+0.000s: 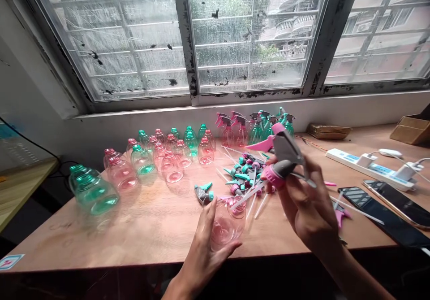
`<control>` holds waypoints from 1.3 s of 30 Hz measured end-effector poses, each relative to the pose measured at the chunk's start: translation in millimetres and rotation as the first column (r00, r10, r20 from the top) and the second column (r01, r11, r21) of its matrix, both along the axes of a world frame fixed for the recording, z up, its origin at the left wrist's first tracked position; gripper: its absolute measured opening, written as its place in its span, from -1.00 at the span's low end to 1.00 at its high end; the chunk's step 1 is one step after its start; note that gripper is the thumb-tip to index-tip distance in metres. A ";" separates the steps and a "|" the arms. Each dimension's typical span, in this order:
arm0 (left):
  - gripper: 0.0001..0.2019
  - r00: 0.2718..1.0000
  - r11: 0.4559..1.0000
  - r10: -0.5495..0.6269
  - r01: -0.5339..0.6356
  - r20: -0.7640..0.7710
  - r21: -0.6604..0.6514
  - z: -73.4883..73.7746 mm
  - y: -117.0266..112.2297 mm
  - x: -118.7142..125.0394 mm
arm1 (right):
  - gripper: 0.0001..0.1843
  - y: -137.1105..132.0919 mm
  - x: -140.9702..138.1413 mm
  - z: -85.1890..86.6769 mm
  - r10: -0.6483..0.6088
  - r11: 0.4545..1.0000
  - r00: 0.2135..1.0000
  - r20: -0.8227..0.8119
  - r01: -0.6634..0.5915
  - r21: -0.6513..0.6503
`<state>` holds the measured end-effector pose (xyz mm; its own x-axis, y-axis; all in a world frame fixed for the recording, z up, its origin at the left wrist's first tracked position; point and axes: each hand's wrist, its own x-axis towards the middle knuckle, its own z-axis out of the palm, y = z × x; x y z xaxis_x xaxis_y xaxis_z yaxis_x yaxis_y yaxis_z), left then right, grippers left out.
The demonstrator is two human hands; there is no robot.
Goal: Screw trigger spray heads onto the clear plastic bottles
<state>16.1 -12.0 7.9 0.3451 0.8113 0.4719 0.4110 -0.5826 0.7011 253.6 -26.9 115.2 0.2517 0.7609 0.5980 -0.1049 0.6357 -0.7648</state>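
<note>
My left hand [204, 246] is wrapped round a clear pink bottle [225, 223], tilted above the table's front edge. My right hand [311, 206] grips a pink and grey trigger sprayer [284, 150] by its collar and body. From that sprayer a white dip tube [248, 195] slants down to the left, its tip at the bottle's mouth; I cannot tell whether it is inside. Beyond the bottle lies a heap of loose trigger sprayers [247, 172] in pink, teal and grey. A single teal and grey sprayer [203, 193] rests just left of the heap.
Several open pink and green bottles [172, 167] stand at the left and centre. Bottles with sprayers fitted [240, 129] stand by the wall. On the right are a power strip [369, 167], two phones [379, 215] and a cardboard box [411, 125]. The table's front edge [134, 266] runs nearby.
</note>
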 end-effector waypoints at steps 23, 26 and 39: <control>-0.29 0.996 0.963 0.025 -0.002 -0.083 0.271 1.5 -0.8 3.8 | -0.57 -10.5 16.6 -87.7 0.068 0.905 0.952 -0.299 -0.185 -0.383; -0.28 0.986 0.970 0.008 0.033 -0.167 0.242 6.1 1.2 2.6 | -0.60 0.7 25.6 -96.7 0.145 0.859 0.973 -0.181 -0.214 -0.465; -0.51 0.974 0.945 -0.197 0.219 0.111 -0.243 23.5 18.4 -18.2 | -0.34 6.7 30.6 -104.7 0.470 0.729 0.833 -0.292 -0.553 -0.404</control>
